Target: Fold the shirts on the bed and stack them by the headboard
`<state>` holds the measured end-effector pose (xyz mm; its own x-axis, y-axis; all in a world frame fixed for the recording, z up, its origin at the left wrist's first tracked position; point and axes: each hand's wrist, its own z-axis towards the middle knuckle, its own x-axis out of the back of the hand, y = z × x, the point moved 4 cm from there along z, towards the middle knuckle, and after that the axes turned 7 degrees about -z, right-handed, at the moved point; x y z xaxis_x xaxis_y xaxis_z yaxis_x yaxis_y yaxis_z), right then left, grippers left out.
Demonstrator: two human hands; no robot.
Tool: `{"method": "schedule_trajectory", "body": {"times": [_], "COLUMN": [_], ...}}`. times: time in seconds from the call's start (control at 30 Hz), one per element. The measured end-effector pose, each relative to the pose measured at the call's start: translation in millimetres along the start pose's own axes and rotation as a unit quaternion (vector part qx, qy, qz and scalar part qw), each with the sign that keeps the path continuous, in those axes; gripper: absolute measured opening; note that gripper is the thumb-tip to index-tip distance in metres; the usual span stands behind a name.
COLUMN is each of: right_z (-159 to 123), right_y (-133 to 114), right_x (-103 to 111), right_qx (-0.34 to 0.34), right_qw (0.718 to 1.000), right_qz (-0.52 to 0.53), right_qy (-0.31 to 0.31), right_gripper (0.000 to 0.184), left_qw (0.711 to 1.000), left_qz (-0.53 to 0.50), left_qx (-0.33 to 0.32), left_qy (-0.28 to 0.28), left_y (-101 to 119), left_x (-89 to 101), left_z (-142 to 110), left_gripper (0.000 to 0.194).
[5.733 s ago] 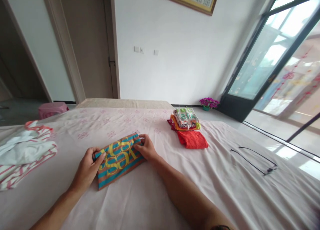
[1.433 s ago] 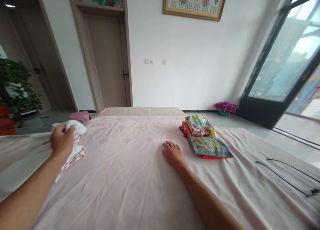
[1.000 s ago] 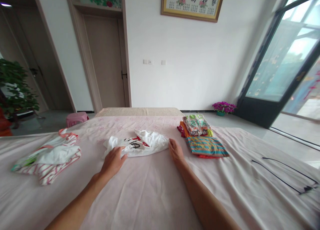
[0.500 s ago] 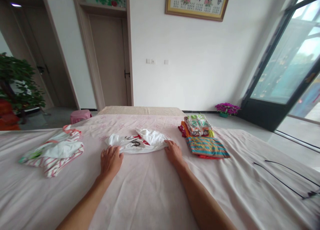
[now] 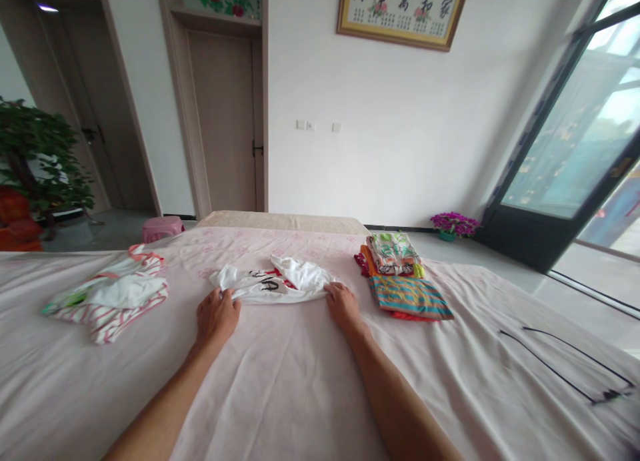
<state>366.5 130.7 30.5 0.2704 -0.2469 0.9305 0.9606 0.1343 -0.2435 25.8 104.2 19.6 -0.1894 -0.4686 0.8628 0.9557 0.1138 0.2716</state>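
Note:
A white garment with black lettering and a red print lies partly folded on the pink bedsheet. At its near left corner, my left hand has its fingers closed on the cloth edge. My right hand grips the opposite end, its fingers curled over the fabric. Right of that hand is a stack of folded clothes, with a teal and orange striped piece at its front. Over on the left, a crumpled white garment with red stripes rests on the sheet.
Eyeglasses lie with their arms unfolded at the right. Beyond the bed stand a pink stool and a pot of purple flowers. A leafy plant is at far left, and a glass door at right.
The view has shifted slightly. Both hands stay at the two ends of the white garment, and the left hand's fingers look a little more curled.

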Motion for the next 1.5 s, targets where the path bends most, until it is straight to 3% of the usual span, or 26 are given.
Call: {"method": "schedule_trajectory", "body": {"times": [0.63,0.87,1.07,1.27,1.4,1.5], "right_z": [4,7,11,14,12,12], "right_y": [3,8,10,10,11,11], "right_x": [-3,-6,-1,1,5,24], "right_qx": [-0.038,-0.057,-0.057,-0.043,-0.05,-0.028], "right_qw": [0.999,0.998,0.998,0.998,0.997,0.989], "right_qz": [-0.003,0.017,0.002,-0.033,0.031,0.123], "right_qy": [0.008,0.003,0.008,0.012,0.056,0.082], "right_gripper": [0.054,0.053,0.051,0.039,0.038,0.034], "left_qw": [0.999,0.998,0.996,0.977,0.967,0.957], "left_qz": [-0.029,-0.05,-0.092,-0.204,-0.23,-0.247], "left_qx": [-0.036,-0.036,0.017,0.066,0.099,0.117], "left_qy": [0.018,0.013,-0.009,0.01,0.046,0.098], "left_y": [-11,-11,-12,-20,-28,-34], "left_x": [-14.0,-10.2,-1.8,2.0,6.2,17.9], "left_z": [8,7,9,13,11,7], "left_gripper": [0.037,0.035,0.037,0.031,0.032,0.036]}}
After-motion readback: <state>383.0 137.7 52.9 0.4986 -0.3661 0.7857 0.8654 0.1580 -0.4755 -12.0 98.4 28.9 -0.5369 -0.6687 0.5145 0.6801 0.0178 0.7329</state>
